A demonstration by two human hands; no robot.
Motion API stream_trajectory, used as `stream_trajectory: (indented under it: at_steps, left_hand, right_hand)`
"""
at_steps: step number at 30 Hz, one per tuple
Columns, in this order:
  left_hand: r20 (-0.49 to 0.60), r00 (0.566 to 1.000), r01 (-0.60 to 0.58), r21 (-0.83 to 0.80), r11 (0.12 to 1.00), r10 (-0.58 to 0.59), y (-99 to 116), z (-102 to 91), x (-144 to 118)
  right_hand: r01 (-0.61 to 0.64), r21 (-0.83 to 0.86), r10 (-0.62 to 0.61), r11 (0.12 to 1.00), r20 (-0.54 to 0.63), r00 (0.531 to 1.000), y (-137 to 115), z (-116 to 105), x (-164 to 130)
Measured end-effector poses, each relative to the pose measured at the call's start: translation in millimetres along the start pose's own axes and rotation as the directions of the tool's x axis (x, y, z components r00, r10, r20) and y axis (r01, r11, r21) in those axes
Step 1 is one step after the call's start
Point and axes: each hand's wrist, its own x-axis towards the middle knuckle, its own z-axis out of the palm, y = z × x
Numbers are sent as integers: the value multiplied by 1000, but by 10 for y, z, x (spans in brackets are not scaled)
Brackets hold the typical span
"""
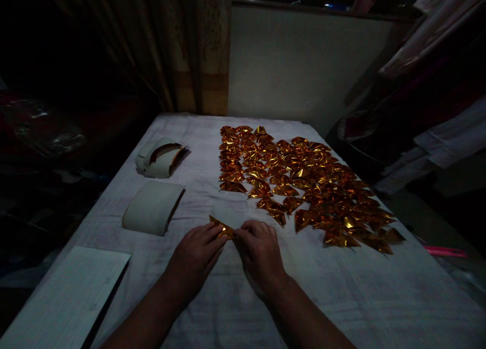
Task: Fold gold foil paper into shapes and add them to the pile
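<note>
We pinch a gold foil piece (222, 228) between our left hand (195, 255) and right hand (260, 248), fingers closed on it, low over the surface (341, 293). No writing is readable. Folded foils (304, 182) lie beyond.

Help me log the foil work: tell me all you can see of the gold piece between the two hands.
The gold foil piece is shiny, crinkled metallic foil, amber-gold, folded to a pointed, roughly triangular shape. It lies low over the white cloth, pinched between the left hand and right hand, whose fingers cover its right end. It sits apart from the spread of similar folded pieces beyond.
</note>
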Motion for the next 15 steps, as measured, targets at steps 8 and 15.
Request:
stream_trajectory:
  at_steps: [8,15]
  left_hand:
    - [-21,1000,14,-79,997,-16,82,8,29]
    - [-13,994,113,12,994,-112,-155,-37,-9]
  right_hand:
    - [27,-65,-19,998,109,994,-79,-48,-8]
    - [1,-21,1,1000,117,993,-51,-62,5]
